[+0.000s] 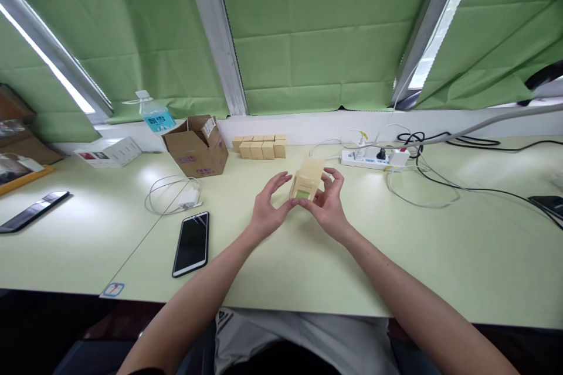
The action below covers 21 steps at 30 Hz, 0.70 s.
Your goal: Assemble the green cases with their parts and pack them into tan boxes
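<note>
A small tan cardboard box (307, 179) with a green patch near its lower edge is held above the table. Its pale top flap stands raised. My left hand (270, 205) has its thumb pressed on the box's lower left corner, with the fingers curved along the left side. My right hand (329, 208) grips the lower right part between thumb and fingers; some of those fingers are hidden behind it. What lies inside the box cannot be made out.
Several small tan boxes (263, 149) stand in rows near the wall. Beside them is an open brown carton (200, 155). A phone (191, 244), a charger (189, 198) with cable, a bottle (156, 117) and a power strip (367, 159) with tangled cables surround the workspace.
</note>
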Available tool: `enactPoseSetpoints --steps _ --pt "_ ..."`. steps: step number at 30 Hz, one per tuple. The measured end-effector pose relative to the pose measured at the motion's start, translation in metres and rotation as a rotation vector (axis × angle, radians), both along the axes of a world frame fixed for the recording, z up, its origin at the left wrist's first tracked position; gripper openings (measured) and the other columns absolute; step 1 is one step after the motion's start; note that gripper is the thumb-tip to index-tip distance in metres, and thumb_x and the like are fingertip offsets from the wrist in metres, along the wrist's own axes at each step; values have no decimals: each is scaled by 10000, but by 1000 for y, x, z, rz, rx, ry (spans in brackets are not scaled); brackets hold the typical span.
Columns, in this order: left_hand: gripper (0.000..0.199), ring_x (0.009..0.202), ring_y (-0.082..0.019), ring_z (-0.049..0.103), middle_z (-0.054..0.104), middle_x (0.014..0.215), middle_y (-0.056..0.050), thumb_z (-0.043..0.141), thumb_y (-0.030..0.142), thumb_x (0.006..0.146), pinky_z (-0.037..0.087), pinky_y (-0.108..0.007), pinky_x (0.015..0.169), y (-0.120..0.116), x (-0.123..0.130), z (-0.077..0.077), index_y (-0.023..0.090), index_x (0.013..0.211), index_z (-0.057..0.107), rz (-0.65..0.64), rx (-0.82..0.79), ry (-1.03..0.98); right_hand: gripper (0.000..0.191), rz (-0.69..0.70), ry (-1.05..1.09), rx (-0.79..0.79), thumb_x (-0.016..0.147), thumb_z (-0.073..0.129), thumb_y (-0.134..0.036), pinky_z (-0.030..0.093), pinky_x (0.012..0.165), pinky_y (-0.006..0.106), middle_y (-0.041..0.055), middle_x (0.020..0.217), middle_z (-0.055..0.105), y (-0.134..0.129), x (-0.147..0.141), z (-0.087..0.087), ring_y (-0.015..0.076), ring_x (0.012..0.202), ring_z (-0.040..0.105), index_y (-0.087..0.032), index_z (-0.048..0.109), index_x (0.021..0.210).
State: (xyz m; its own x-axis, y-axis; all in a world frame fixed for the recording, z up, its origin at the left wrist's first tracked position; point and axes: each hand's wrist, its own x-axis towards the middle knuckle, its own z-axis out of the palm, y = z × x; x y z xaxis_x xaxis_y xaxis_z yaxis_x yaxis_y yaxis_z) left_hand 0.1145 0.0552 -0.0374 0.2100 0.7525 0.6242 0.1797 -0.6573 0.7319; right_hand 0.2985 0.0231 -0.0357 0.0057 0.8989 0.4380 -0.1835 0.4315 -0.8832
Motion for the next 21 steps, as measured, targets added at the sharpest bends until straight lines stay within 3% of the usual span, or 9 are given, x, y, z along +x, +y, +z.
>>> enactPoseSetpoints --steps 2,4,6,9,14,18,21 --pt "777 1358 -323 691 779 1334 -122 866 386 871 500 -550 1219 8 -7 5 257 1558 527 -106 -160 79 935 -25 -115 20 832 897 -436 598 1093 534 109 1630 309 2 0 -7 240 1149 722 -440 229 1486" --pt "726 1307 -330 707 776 1327 -125 888 365 825 508 -542 1188 18 -13 8 240 1481 602 -180 -249 139 1024 -34 -264 50 849 869 -380 547 1153 575 140 1667 264 6 1 -16 267 1206 703 -437 145 1571" --pt "645 1223 -320 727 767 1323 -125 912 327 754 543 -511 1123 28 -20 10 213 1344 678 -169 -273 151 1082 -35 -407 80 840 850 -332 499 1198 597 153 1701 231 10 3 -23 312 1345 633 -419 101 1616" --pt "641 1097 -278 735 771 1253 -100 913 267 659 577 -451 1018 46 -35 7 201 1246 666 17 -262 132 1069 -135 -549 83 817 820 -291 482 1203 597 147 1706 277 19 12 -25 343 1473 513 -372 138 1636" --pt "667 1027 -252 726 780 1171 -101 860 219 666 566 -383 916 79 -67 -6 195 1278 596 438 -388 211 670 -537 -727 0 863 672 -245 508 1098 589 144 1456 598 35 45 -14 366 1327 560 -259 448 1494" --pt "640 1070 -286 740 777 1200 -141 846 210 704 549 -419 943 92 -81 -15 185 1289 586 544 -496 264 527 -677 -881 -138 881 598 -203 465 1080 588 137 1330 706 47 75 -9 390 1249 574 -219 550 1405" --pt "770 1296 -401 653 746 1278 -174 895 241 667 483 -547 1068 88 -79 -13 214 1360 560 609 -490 332 482 -711 -935 -232 914 543 -182 446 1075 576 135 1327 732 54 88 -11 397 1263 569 -207 585 1394"
